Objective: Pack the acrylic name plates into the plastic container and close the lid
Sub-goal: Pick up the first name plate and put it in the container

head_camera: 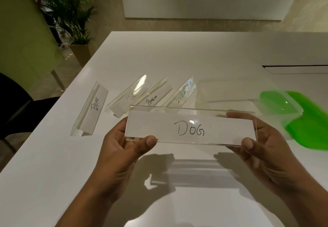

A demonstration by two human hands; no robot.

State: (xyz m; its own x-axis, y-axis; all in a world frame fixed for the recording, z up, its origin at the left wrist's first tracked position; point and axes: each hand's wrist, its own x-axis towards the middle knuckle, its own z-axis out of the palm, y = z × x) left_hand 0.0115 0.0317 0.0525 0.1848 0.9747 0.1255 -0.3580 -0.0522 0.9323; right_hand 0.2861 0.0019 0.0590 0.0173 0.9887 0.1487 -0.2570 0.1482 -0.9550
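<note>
I hold a clear acrylic name plate marked DOG (pixel 190 128) above the white table (pixel 53 173), level and facing me. My left hand (pixel 122 148) grips its left end and my right hand (pixel 260 148) grips its right end, thumbs on the front edge. Beyond it, several more name plates lie on the table: BEAR (pixel 92 107), TIGER (pixel 126 94), PENGUIN (pixel 152 97) and ZEBRA (pixel 181 95). A clear plastic container (pixel 230 92) stands open at the right, just past the DOG plate. Its green lid (pixel 308 120) lies beside it, partly under its right side.
The table's left edge runs diagonally at the left, with a dark chair (pixel 12 106) beside it. A potted palm (pixel 74 22) and a green panel (pixel 23 31) stand beyond the far left corner. A slot in the tabletop (pixel 294 66) shows at the far right.
</note>
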